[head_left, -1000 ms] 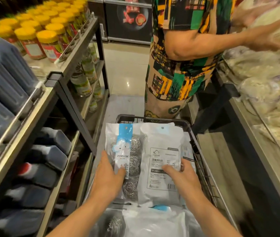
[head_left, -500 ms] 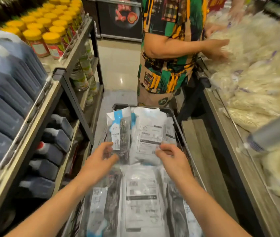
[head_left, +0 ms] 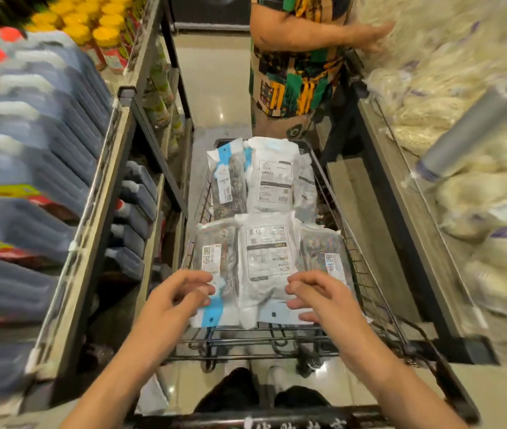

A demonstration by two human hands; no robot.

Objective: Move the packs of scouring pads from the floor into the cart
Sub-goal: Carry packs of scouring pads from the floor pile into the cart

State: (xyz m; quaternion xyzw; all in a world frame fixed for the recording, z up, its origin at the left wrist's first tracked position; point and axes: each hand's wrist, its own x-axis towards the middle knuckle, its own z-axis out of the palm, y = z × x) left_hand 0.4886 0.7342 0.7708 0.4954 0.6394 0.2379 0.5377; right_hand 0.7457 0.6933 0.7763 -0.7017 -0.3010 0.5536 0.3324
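Observation:
Several packs of scouring pads lie flat in the black wire cart. A far row holds a blue-striped pack and a white pack. A near row holds a clear pack, a white pack and another pack. My left hand hovers over the near left pack's end, fingers loosely curled, holding nothing. My right hand hovers over the near right end, fingers loosely curled too. No pack on the floor is in view.
A shelf of dark bottles and yellow-lidded jars runs along the left. Bagged noodles fill the display on the right. A person in a patterned shirt stands just beyond the cart's far end. My shoes show below the cart.
Both hands have pulled back from the far row of packs toward me and now hover over the near row. The view has tilted down, showing the cart's near end and handle.

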